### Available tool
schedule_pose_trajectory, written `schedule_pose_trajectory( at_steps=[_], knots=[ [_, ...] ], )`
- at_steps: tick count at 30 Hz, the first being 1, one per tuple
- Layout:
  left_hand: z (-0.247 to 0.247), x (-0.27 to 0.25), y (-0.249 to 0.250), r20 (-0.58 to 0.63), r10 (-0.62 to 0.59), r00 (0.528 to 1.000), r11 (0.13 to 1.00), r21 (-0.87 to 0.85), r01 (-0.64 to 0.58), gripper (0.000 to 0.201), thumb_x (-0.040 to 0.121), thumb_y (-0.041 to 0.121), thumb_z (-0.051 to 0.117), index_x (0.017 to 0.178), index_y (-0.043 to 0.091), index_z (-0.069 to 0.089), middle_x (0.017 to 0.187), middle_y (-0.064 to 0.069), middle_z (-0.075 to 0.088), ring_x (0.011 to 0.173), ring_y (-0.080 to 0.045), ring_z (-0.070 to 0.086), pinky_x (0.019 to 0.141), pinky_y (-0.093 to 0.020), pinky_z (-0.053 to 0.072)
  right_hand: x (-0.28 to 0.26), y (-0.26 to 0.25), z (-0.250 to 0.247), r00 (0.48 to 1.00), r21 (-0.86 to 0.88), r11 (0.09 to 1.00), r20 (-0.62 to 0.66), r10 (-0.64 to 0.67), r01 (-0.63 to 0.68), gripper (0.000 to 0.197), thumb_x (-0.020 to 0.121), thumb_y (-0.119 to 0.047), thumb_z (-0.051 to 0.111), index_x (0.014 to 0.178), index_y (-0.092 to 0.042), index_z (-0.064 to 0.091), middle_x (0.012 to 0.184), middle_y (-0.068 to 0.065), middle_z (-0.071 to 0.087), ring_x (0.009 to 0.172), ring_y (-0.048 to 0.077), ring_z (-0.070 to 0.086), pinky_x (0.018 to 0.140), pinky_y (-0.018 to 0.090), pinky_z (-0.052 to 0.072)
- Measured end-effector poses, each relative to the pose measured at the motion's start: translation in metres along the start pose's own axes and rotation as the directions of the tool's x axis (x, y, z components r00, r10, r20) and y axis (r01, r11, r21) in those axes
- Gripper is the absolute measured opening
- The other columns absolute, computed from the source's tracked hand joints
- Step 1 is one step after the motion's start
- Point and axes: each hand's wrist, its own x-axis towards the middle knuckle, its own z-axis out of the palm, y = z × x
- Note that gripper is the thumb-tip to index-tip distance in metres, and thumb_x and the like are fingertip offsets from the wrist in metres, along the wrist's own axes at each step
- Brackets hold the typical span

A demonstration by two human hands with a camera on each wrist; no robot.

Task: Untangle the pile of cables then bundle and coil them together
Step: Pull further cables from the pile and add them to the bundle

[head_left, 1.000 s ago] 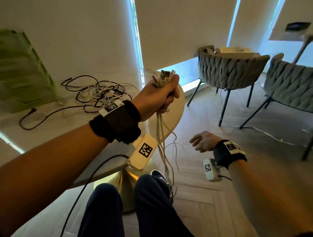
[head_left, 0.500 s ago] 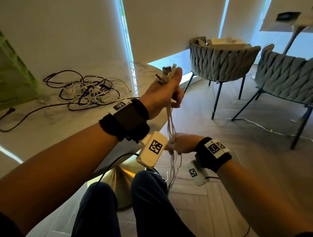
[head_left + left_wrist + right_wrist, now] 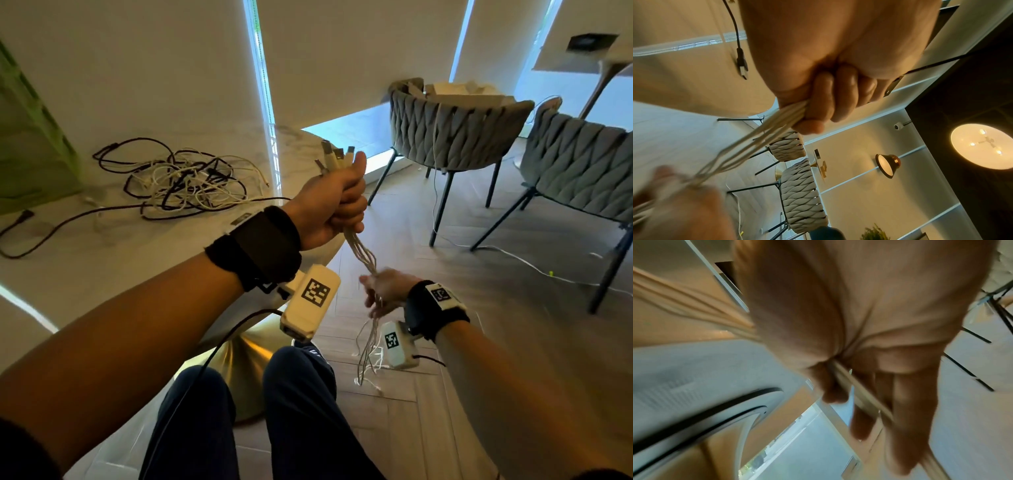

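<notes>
Left hand (image 3: pixel 337 202) fisted round the white cable bundle (image 3: pixel 361 248) near its plugs, held high, likely so the strands hung straight; right hand (image 3: pixel 385 291) lower, fingers loosely round them, grip blurred. Tangled pile (image 3: pixel 185 181) lay on the marble surface (image 3: pixel 102 274); woven chairs (image 3: pixel 455 133) stood beyond.

right hand (image 3: pixel 849 321) blurred — fingers' hold unclear | white cables (image 3: pixel 368 346) ends smeared

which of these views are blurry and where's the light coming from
Head view: mostly sharp, daylight through the window gaps behind, only the right hand smeared. Left wrist view: left hand sharp on the white cables, lower left corner blurred, ceiling lamp glaring. Right wrist view: motion-blurred throughout.
</notes>
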Motion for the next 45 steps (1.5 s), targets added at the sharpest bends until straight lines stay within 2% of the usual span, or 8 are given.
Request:
schedule_pose_trajectory(
  at_steps=[4,8,12,20,22,30,38,45],
  knots=[
    [0.004,-0.001,-0.001,-0.041,0.021,0.999,1.0,0.024,-0.02,0.056,0.102,0.042,0.036,0.055,0.014,0.026,0.042,0.002,0.025,0.041,-0.013,0.023,0.055,-0.029,0.037,0.019,0.002,-0.007,0.73,-0.267,0.938,-0.592,-0.341,0.221,0.021,0.101,-0.021,0.043,0.092,-0.008,0.056,0.087,0.009,0.054,0.079,0.025,0.052,0.068,0.03,0.038],
    [-0.001,-0.003,0.007,-0.124,0.064,0.99,0.996,0.073,-0.055,0.044,0.102,0.037,0.04,0.064,0.014,0.037,0.045,0.006,0.025,0.043,-0.01,0.022,0.055,-0.028,0.032,0.015,0.009,-0.007,0.98,-0.394,0.903,-0.021,-0.196,0.172,0.011,0.096,-0.024,0.053,0.096,-0.018,0.061,0.104,0.007,0.06,0.095,0.023,0.058,0.083,0.035,0.05],
    [-0.009,-0.004,0.01,-0.253,0.114,0.961,0.983,0.166,-0.073,0.014,0.1,0.021,0.047,0.094,0.008,0.049,0.052,0.005,0.029,0.044,-0.008,0.029,0.051,-0.023,0.038,-0.011,-0.012,-0.027,0.955,-0.582,0.78,-0.02,-0.297,0.23,0.034,0.093,-0.006,0.05,0.12,-0.024,0.059,0.138,0.004,0.049,0.128,0.022,0.045,0.106,0.038,0.038],
    [-0.016,-0.005,0.004,-0.311,-0.005,0.951,1.0,0.015,0.011,0.041,0.103,0.036,0.039,0.073,0.011,0.051,0.044,0.006,0.03,0.038,-0.008,0.026,0.049,-0.025,0.031,-0.102,-0.135,-0.037,0.505,-0.247,0.642,-0.442,-0.741,0.725,0.024,0.103,-0.017,0.038,0.109,-0.014,0.061,0.098,0.006,0.065,0.09,0.016,0.064,0.084,0.033,0.054],
    [-0.016,-0.006,0.006,-0.288,-0.033,0.957,0.999,0.005,0.036,0.043,0.103,0.034,0.038,0.066,0.014,0.042,0.044,0.005,0.033,0.037,-0.009,0.027,0.051,-0.027,0.033,-0.117,-0.157,-0.027,0.465,-0.178,0.576,-0.425,-0.776,0.798,0.029,0.103,-0.03,0.037,0.112,-0.015,0.06,0.1,0.006,0.065,0.096,0.018,0.062,0.088,0.037,0.052],
    [-0.028,-0.017,0.007,-0.3,-0.029,0.954,0.993,0.104,0.063,0.025,0.103,0.016,0.033,0.084,0.008,0.047,0.054,-0.002,0.037,0.046,-0.015,0.038,0.046,-0.026,0.045,-0.121,-0.188,-0.002,0.53,-0.462,0.54,-0.166,-0.832,0.703,0.045,0.103,-0.041,0.032,0.085,-0.018,0.066,0.087,-0.004,0.062,0.086,0.015,0.058,0.082,0.029,0.043],
    [-0.032,-0.017,0.006,-0.279,0.037,0.959,0.993,0.122,-0.003,0.018,0.103,0.021,0.037,0.095,0.011,0.05,0.068,-0.008,0.039,0.056,-0.017,0.039,0.053,-0.03,0.045,-0.128,-0.187,0.001,0.604,-0.523,0.554,-0.091,-0.792,0.647,0.064,0.099,-0.058,0.017,0.116,-0.015,0.062,0.115,0.007,0.062,0.104,0.021,0.056,0.099,0.041,0.042],
    [-0.029,-0.02,0.025,-0.336,0.15,0.93,0.986,-0.018,-0.166,0.025,0.102,0.014,0.04,0.083,0.009,0.056,0.058,-0.001,0.052,0.048,-0.01,0.054,0.057,-0.03,0.051,-0.114,-0.17,-0.007,0.722,0.147,0.707,-0.092,-0.686,0.691,0.051,0.097,-0.055,0.038,0.142,-0.032,0.032,0.117,0.001,0.055,0.103,0.025,0.061,0.083,0.037,0.054]
  ],
)
